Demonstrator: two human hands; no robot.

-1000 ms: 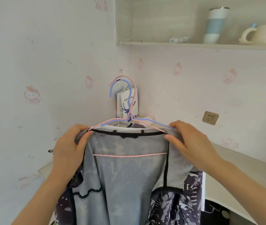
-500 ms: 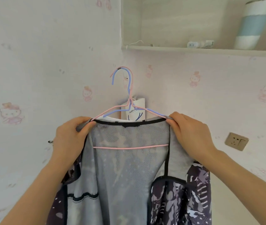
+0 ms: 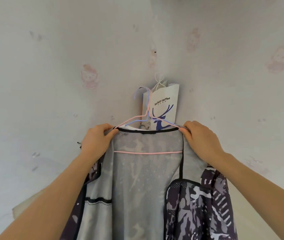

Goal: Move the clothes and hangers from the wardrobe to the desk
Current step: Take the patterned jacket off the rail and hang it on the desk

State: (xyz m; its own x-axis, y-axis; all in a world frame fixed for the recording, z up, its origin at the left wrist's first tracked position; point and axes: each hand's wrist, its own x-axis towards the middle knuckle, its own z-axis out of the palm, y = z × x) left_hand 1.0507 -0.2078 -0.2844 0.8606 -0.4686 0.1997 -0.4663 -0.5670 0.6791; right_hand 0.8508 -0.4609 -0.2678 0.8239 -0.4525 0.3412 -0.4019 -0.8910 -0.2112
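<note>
A dark patterned jacket [image 3: 198, 205] with a grey mesh lining [image 3: 146, 179] hangs open in front of me on a pink hanger [image 3: 148, 152]; a blue hanger [image 3: 140, 94] lies against it, hooks side by side. My left hand [image 3: 98, 141] grips the jacket's left shoulder and hanger end. My right hand [image 3: 202, 139] pinches the right shoulder and hanger end. A white garment edge peeks behind the collar. The desk is mostly hidden below the jacket.
A white paper bag [image 3: 163, 104] with a blue deer print hangs on the corner wall right behind the hanger hooks. Patterned wallpaper [image 3: 51, 84] covers both walls. A pale surface edge [image 3: 19, 210] shows at the lower left.
The view has tilted down and nearer to the wall; the shelf, cup and socket have left the frame. Both hands keep the same grip on the jacket's shoulders.
</note>
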